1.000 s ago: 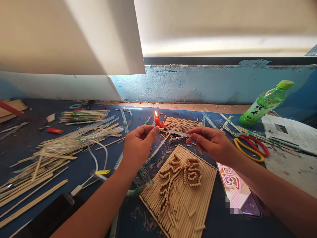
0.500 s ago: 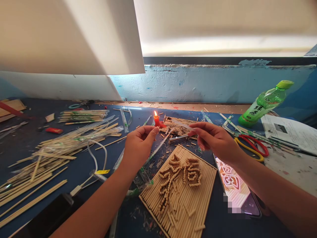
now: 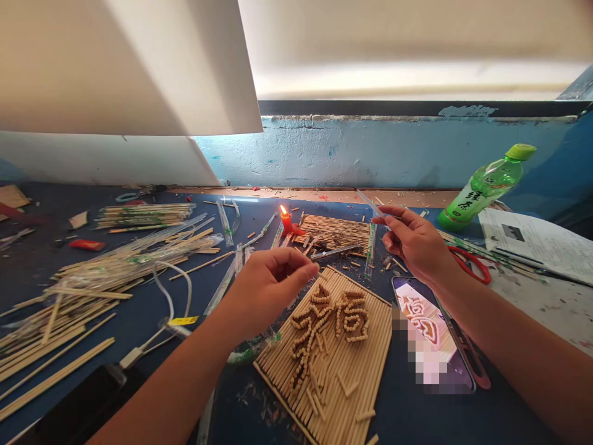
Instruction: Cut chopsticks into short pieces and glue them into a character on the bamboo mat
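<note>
Board [image 3: 365, 371] of sticks nearest, phone [image 3: 428, 315] just right of it, left hand [image 3: 273, 287] by its far edge pinching a short stick [image 3: 323, 276], right hand [image 3: 417, 244] beyond its right corner gripping a clear rod [image 3: 368, 203], lit candle [image 3: 286, 223] farther beyond it.

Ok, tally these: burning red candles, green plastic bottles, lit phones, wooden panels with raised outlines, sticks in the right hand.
Burning red candle: 1
Green plastic bottle: 1
Lit phone: 1
Wooden panel with raised outlines: 1
Thin translucent stick in right hand: 1
Total: 5
</note>
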`<state>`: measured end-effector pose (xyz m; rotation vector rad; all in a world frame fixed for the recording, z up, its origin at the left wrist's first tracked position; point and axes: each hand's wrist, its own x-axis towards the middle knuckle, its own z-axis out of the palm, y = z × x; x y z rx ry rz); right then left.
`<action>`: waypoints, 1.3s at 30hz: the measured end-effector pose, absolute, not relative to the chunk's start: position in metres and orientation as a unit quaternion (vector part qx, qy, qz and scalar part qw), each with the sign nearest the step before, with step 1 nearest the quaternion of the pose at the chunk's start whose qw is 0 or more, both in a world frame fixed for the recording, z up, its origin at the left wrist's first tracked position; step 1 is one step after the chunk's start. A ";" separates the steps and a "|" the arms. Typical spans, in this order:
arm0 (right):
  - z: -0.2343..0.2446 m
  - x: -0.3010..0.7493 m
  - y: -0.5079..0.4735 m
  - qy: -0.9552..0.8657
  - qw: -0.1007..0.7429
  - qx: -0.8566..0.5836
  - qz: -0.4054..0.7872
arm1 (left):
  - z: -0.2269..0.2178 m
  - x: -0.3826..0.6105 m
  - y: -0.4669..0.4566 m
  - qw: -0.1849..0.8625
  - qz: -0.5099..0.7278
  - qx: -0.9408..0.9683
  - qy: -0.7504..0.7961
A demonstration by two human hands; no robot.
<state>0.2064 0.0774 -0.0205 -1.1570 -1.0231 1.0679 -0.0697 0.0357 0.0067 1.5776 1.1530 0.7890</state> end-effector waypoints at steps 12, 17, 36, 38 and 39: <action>-0.027 0.208 0.079 -0.463 0.572 -0.497 0.460 | 0.004 -0.053 0.004 0.333 0.145 0.872 0.327; -0.029 0.208 0.079 -0.466 0.573 -0.494 0.458 | 0.001 -0.050 0.004 0.309 0.108 0.889 0.320; -0.029 0.207 0.077 -0.476 0.566 -0.493 0.459 | -0.003 -0.045 0.004 0.285 0.079 0.904 0.310; -0.029 0.207 0.077 -0.476 0.565 -0.493 0.459 | -0.003 -0.045 0.004 0.284 0.077 0.904 0.309; -0.029 0.207 0.077 -0.477 0.565 -0.493 0.459 | -0.004 -0.045 0.004 0.284 0.077 0.905 0.307</action>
